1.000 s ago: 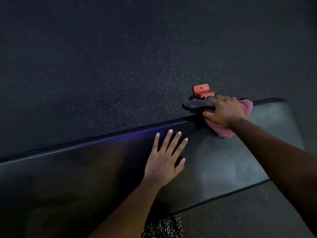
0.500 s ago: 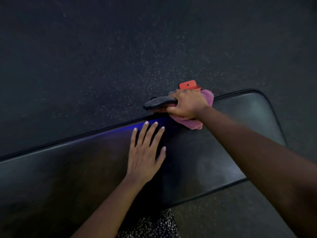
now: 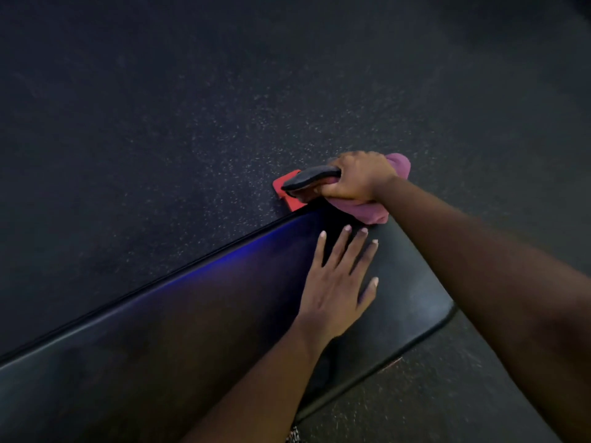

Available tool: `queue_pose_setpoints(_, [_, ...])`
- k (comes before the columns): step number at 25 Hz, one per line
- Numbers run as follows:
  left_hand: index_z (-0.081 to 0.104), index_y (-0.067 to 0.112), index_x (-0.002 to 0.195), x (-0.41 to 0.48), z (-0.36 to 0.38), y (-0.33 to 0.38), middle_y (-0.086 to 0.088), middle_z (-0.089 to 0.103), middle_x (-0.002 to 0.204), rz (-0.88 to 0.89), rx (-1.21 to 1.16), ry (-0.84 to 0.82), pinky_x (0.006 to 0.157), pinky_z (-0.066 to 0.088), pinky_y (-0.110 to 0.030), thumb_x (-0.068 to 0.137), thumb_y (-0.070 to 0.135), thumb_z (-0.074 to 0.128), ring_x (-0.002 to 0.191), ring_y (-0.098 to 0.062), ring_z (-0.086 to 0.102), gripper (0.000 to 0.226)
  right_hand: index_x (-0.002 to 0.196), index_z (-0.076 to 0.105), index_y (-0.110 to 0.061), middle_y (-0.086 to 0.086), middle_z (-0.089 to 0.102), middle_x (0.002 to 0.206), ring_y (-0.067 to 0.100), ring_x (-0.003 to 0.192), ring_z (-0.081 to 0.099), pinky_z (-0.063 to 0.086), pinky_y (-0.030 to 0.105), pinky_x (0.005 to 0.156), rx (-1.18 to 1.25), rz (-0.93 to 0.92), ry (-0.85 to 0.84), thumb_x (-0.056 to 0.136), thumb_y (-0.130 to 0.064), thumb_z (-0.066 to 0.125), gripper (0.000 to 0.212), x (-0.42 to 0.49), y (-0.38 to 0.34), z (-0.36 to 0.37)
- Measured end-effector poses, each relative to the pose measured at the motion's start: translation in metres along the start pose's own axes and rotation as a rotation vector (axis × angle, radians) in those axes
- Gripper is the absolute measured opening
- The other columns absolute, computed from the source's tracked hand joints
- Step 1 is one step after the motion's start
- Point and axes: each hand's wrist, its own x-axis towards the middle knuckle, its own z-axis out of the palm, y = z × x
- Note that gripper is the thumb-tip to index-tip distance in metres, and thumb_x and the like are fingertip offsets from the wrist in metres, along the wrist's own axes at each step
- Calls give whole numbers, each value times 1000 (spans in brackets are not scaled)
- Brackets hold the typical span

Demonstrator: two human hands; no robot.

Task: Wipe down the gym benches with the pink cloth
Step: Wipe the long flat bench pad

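Note:
A black padded gym bench (image 3: 179, 340) runs from the lower left up to the right. My left hand (image 3: 339, 282) lies flat on the pad with its fingers spread, holding nothing. My right hand (image 3: 358, 179) is at the bench's far edge, closed around the pink cloth (image 3: 367, 211) and a black handle (image 3: 308, 180) that sticks out to the left. The cloth bunches out behind and below my fist. A red bracket (image 3: 283, 190) shows under the handle, partly hidden by it.
Dark speckled rubber floor (image 3: 224, 107) fills the view beyond the bench and shows again at the lower right (image 3: 431, 394). A blue glow lies along the bench's far edge. A patterned bit of clothing (image 3: 292, 436) peeks at the bottom.
The view has swung, so the bench now slants more steeply. My right hand keeps its grip on the cloth and handle and has slid along it. The left hand stays flat on the pad.

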Motion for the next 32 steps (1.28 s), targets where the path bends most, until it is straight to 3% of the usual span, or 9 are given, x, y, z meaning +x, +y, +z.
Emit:
queue_pose_setpoints(5, [34,19,141,-4,23,7,-5,36,149,37,65,-9,111,14,-50,89,45,33,140,-24,25,58,121,51,-26,11,59,123,31,116,54,40,37,89,310,156,45,77,-60,59,55,-30,70,11])
queue_pose_setpoints(8, [26,19,144,-2,23,9,-7,32,151,44,66,-20,112,12,-50,89,44,33,141,-24,18,61,135,41,-30,10,55,129,32,120,51,39,39,95,475,239,114,76,-59,58,67,-68,86,29])
queue_pose_setpoints(12, [15,21,146,-3,23,8,-4,19,153,27,70,-52,113,5,-48,88,44,32,142,-24,13,65,140,36,-35,6,55,134,32,121,52,40,40,99,649,387,175,81,-46,64,66,-140,99,55])
queue_pose_setpoints(18, [21,20,145,-2,22,8,-7,26,152,30,87,-45,114,0,-48,89,43,30,142,-25,13,62,139,37,-35,4,53,135,27,122,52,42,38,100,822,596,222,71,-57,62,76,-235,85,94])
queue_pose_setpoints(23, [23,19,144,-4,19,9,-10,28,152,57,49,-60,114,1,-48,92,45,23,142,-26,12,59,138,39,-37,3,55,130,27,118,52,42,37,96,955,876,422,79,-33,69,66,-287,30,108])
queue_pose_setpoints(28, [16,21,148,-15,-19,6,-5,9,158,86,-144,-339,117,-2,-44,97,43,29,146,-23,-1,57,134,47,-34,3,59,124,25,113,55,42,34,94,1170,1025,457,79,-27,70,60,-354,-34,99])
queue_pose_setpoints(32, [28,21,145,-83,-95,12,-4,20,154,177,-363,-641,117,21,-38,96,30,46,141,-21,22,53,131,51,-30,6,63,117,27,109,58,39,27,79,1171,1061,311,79,-26,71,55,-446,-84,61])
